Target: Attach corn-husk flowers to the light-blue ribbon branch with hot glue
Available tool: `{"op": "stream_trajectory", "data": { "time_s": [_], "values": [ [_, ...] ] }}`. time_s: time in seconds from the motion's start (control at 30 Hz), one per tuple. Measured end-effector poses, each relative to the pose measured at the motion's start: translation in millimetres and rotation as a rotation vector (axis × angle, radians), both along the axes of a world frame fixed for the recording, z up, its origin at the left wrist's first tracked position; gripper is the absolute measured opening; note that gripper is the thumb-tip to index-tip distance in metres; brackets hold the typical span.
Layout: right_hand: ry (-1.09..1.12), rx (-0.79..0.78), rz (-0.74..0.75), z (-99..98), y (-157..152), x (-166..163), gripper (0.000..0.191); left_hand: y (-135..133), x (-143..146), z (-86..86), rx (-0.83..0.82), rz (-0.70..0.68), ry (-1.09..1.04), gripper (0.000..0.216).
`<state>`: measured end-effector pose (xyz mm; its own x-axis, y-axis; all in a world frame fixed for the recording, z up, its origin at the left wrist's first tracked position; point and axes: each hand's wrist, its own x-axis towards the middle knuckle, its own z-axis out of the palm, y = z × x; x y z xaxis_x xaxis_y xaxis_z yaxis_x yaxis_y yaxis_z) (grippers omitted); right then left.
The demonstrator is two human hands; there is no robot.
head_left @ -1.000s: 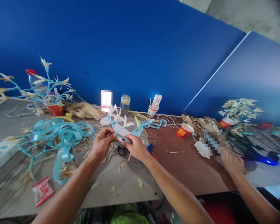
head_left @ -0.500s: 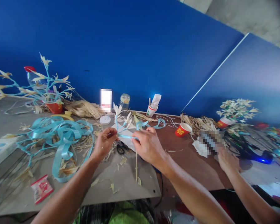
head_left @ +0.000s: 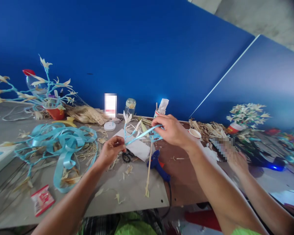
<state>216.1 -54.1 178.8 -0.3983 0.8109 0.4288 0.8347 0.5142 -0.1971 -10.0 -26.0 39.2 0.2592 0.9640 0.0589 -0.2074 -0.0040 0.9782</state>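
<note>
My left hand (head_left: 110, 150) is closed in a pinch on the stem of a small branch of cream husk flowers (head_left: 130, 119) wrapped in light blue ribbon. My right hand (head_left: 171, 130) is raised to the right, closed on the light blue ribbon (head_left: 140, 135), which runs taut back to the left hand. A thin wooden stick (head_left: 149, 169) hangs down from the ribbon to the table. Below the hands lie a white paper sheet (head_left: 137, 148), black scissors (head_left: 126, 156) and a blue glue gun (head_left: 159, 166).
A heap of blue ribbon (head_left: 61, 140) lies at left, with a potted flower branch (head_left: 51, 104) behind it. A jar (head_left: 130, 107), paper cups (head_left: 194, 133), dry husks (head_left: 88, 115) and a red packet (head_left: 42, 199) are scattered about. Another person's hand (head_left: 232, 158) rests at right near a flower pot (head_left: 247, 114).
My right hand has lifted up and to the right, pulling the ribbon taut away from the left hand. The glue gun has come into view. The left hand has stayed nearly still.
</note>
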Motion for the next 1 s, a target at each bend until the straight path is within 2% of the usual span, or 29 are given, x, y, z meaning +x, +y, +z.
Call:
{"op": "stream_trajectory", "data": {
  "time_s": [0.1,0.27,0.43,0.63,0.73,0.87,0.93,1.0],
  "values": [
    [0.077,-0.014,-0.006,2.4,9,10,0.010,-1,-1,0.7,-0.039,-0.072,-0.084,0.016],
    [0.376,-0.220,-0.035,-4.9,28,21,0.006,-1,-5,0.4,-0.126,-0.244,-0.211,0.016],
    [0.615,-0.416,0.000,-12.4,45,24,0.012,-2,-6,-2.2,-0.186,-0.379,-0.289,0.015],
    [0.799,-0.577,0.061,-23.5,54,25,0.017,-4,-5,1.5,-0.189,-0.395,-0.406,0.015],
    [0.874,-0.644,0.090,-38.8,63,25,0.024,-6,-6,2.4,-0.192,-0.421,-0.421,0.016],
    [0.848,-0.858,0.041,-59.0,71,23,0.034,-8,-5,3.8,-0.182,-0.431,-0.408,0.017],
    [0.849,-0.918,0.035,-61.5,69,24,0.034,-8,-5,5.4,-0.181,-0.409,-0.418,0.018],
    [0.933,-0.910,0.054,-57.2,63,29,0.032,-8,-4,7.0,-0.182,-0.380,-0.436,0.018]
  ]
}}
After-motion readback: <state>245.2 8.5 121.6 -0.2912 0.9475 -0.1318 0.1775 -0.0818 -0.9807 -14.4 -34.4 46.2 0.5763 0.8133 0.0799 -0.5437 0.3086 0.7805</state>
